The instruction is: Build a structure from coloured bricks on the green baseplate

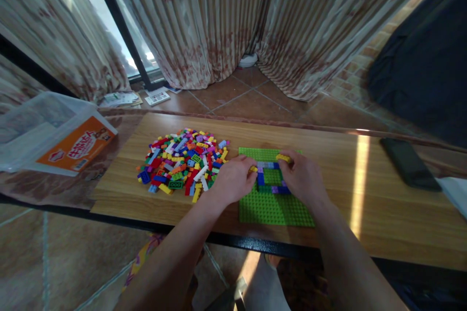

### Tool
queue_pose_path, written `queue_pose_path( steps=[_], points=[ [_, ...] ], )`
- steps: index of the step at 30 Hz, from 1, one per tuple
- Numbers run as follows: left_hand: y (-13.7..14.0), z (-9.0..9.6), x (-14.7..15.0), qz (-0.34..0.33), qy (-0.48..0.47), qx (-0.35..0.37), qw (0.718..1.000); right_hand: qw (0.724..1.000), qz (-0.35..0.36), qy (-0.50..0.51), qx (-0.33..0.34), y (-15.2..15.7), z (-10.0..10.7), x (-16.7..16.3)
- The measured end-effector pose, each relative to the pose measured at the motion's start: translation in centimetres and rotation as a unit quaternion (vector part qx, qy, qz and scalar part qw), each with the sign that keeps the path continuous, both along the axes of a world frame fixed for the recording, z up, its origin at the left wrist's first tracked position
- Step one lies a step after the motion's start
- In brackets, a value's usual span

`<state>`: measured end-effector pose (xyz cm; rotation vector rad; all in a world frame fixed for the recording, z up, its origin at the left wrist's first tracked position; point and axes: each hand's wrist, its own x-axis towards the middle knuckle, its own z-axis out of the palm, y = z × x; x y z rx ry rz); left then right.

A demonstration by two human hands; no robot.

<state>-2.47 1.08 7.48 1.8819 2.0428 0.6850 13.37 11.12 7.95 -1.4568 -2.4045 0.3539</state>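
A green baseplate (277, 211) lies on the wooden table in front of me. On it, blue, purple and grey bricks form a rectangular outline (260, 179) with bare green studs inside. My left hand (235, 180) is over the plate's left edge, fingers closed on a small yellow brick (253, 169) beside the outline's left corner. At the outline's right side my right hand (304, 177) pinches a longer yellow brick (283, 158) between thumb and fingertips, above the far right corner. Its fingers cover part of the outline's right side.
A spread pile of mixed coloured bricks (182, 163) lies left of the baseplate. Farther left stands a clear plastic box (54, 131) with an orange label. A dark phone (410, 163) and white paper (456, 194) lie at the right. Curtains (219, 24) hang beyond the table (335, 155).
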Motion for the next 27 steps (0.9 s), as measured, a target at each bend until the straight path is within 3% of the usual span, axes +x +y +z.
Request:
queue_pose_path(
  steps=[27],
  points=[
    [-0.07,0.09,-0.06,-0.003,0.007,-0.002,1.0,1.0,0.011,0.006,-0.004,-0.04,-0.15,-0.13]
  ],
)
